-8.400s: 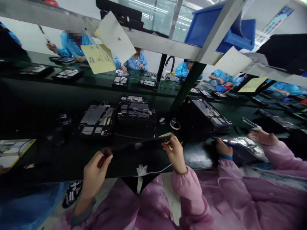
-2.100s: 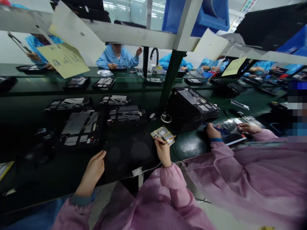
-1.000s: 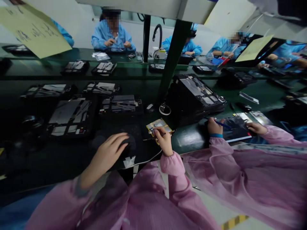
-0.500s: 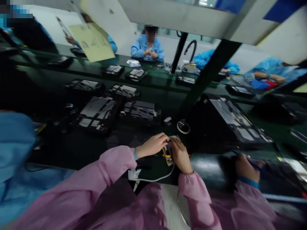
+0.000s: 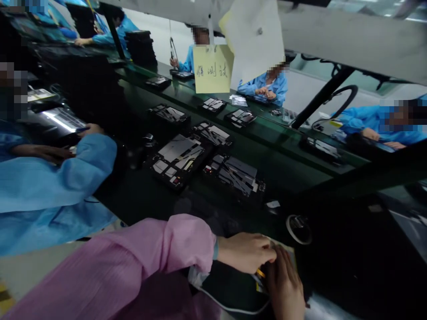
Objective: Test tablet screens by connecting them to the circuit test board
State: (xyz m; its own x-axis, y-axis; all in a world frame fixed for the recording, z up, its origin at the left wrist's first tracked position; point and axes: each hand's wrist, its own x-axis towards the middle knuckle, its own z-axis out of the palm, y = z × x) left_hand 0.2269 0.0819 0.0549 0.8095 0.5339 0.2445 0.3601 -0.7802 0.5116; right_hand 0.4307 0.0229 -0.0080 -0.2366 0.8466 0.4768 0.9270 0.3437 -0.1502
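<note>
My left hand (image 5: 248, 252) is closed, with its fingertips curled at the near side of a flat, yellow-edged electronic part (image 5: 292, 254). What those fingers pinch is hidden. My right hand (image 5: 286, 281) lies over the same part with its fingers stretched out side by side, covering most of it and meeting the left fingertips. A small orange strip (image 5: 260, 273) shows below the left fingers. Closer to me, a white cable (image 5: 233, 307) curves along the table edge.
Beyond my hands lie several black trays with flat device parts, the nearest being one tray (image 5: 233, 175) and another (image 5: 178, 160). A round ring-shaped item (image 5: 299, 230) sits right of them. A co-worker's blue sleeve (image 5: 73, 178) is at left. A yellow note (image 5: 213, 69) hangs ahead.
The view has swung left, so trays and hands appear further right and my hands lower. My right hand now covers more of the part. The neighbour's hand at right has left the view.
</note>
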